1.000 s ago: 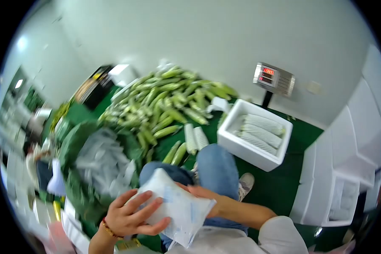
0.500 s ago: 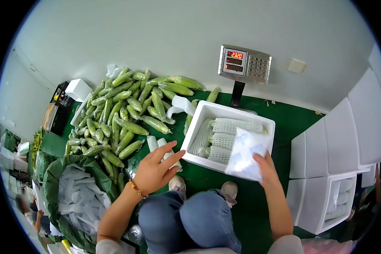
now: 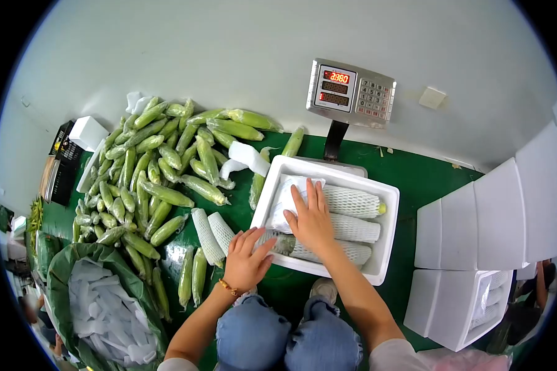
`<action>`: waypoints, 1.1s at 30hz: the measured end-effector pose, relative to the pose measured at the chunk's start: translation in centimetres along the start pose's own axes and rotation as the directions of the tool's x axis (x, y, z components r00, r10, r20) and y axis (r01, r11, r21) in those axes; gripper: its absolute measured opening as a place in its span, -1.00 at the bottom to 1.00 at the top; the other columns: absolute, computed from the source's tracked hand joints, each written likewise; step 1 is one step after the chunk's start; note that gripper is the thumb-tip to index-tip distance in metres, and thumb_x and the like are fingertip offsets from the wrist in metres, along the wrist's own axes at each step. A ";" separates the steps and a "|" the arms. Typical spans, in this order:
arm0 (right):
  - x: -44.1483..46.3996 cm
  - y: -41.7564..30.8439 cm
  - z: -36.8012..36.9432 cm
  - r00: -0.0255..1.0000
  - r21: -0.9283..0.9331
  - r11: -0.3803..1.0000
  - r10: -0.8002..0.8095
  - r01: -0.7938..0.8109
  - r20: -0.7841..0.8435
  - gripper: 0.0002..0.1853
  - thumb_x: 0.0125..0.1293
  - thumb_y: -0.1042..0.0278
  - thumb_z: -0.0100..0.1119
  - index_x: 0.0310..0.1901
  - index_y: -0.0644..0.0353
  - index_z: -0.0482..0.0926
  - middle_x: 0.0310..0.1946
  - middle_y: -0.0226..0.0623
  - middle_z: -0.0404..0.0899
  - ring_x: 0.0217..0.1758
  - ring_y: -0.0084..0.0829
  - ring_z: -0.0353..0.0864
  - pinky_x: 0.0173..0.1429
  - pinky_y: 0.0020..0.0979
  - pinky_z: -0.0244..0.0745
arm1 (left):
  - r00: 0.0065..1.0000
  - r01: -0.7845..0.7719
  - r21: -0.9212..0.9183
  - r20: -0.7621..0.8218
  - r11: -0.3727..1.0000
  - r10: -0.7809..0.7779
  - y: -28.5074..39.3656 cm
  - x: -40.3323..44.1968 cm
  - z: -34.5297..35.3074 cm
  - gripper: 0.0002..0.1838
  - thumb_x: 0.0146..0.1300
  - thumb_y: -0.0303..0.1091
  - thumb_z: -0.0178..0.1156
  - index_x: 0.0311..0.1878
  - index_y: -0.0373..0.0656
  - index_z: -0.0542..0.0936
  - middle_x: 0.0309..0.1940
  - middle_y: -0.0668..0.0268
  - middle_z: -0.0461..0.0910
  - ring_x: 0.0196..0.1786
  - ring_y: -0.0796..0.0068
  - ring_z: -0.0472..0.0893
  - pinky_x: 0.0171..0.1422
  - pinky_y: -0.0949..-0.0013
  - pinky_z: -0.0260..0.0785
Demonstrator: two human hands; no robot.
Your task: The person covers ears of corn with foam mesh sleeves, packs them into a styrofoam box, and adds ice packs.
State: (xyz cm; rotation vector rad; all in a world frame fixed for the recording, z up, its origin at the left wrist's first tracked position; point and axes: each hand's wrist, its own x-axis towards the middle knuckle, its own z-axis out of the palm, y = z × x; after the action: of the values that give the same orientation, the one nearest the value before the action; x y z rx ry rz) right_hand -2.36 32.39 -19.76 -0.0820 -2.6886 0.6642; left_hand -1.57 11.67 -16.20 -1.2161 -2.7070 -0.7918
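Observation:
A white foam box [image 3: 388, 238] on the scale holds several corn cobs in white foam net sleeves [image 3: 355, 227]. At the box's left end lies a flat white plastic packet [image 3: 279, 207] that looks like an ice pack. My right hand [image 3: 312, 226] presses on the packet's right part with fingers stretched out and spread. My left hand [image 3: 247, 260] is at the box's near left edge, fingers apart and holding nothing. Just left of it, two white foam net sleeves [image 3: 207, 238] lie on the green surface; I cannot tell whether cobs are inside.
A large heap of wrapped green corn [image 3: 145, 179] covers the left side. Nearer stands a green sack [image 3: 59, 278] of white foam pieces. The scale display [image 3: 351, 93] glows red behind the box. Stacked foam boxes [image 3: 470, 216] stand at the right.
My right hand has moved left with the packet, laid it in the box's left end and loosened its grip. My left hand has lowered slightly beside the box. The display number has changed.

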 end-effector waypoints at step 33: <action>-23.0 0.1 -13.5 0.815 0.098 0.864 0.499 -0.494 -0.295 -0.50 0.25 0.39 0.15 0.22 0.29 0.35 0.29 0.03 0.25 0.35 -0.01 0.22 0.39 -0.17 0.13 | 0.916 0.293 -0.502 -0.095 0.814 -0.389 -3.3 -8.1 0.6 -0.71 0.25 -0.47 0.11 0.05 -0.23 0.53 -0.10 0.13 0.56 -0.05 0.29 0.56 -0.01 0.33 0.43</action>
State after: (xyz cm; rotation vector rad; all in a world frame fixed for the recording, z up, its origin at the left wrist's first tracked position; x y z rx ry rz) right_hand 23.94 35.16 -16.47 -0.8422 -2.3512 0.7457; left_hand 1.65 4.66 -20.30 -0.6380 -2.6778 -1.6154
